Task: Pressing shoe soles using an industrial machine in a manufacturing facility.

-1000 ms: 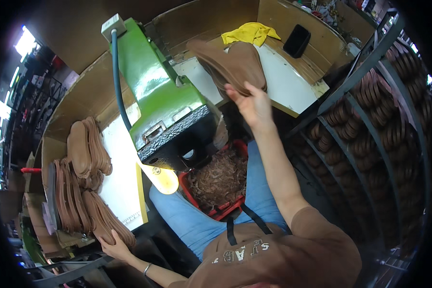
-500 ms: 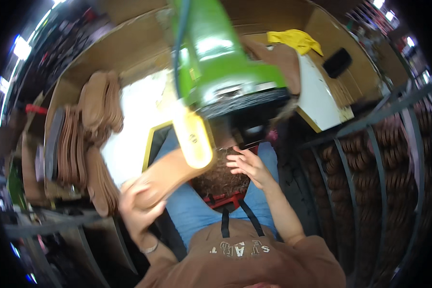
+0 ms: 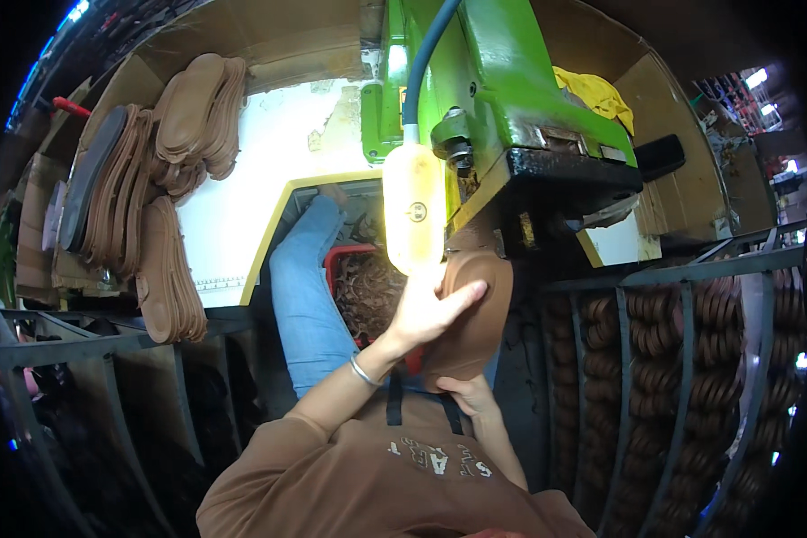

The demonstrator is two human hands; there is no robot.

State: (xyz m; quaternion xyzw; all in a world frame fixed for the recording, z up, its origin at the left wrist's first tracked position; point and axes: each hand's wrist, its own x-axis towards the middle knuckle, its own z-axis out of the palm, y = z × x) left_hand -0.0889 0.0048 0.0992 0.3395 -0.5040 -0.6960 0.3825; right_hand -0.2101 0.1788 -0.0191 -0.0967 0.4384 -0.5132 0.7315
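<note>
1. Head view: a brown shoe sole (image 3: 475, 334) is held tilted over the person's lap, its upper end just below the black-fronted head of a green machine (image 3: 516, 76); whether they touch, I cannot tell.
2. The left hand (image 3: 429, 309) grips its left edge, thumb stretched across the face.
3. The right hand (image 3: 471, 394) pinches the lower end, thumb on top, fingers mostly hidden.
4. A lit oval lamp (image 3: 403, 188) hangs just above the left hand.
5. Brown shavings (image 3: 365, 291) fill a red bin (image 3: 333, 260) between the legs.
6. Stacked soles (image 3: 166, 278) lie on the white tabletop (image 3: 217, 224) at left.
</note>
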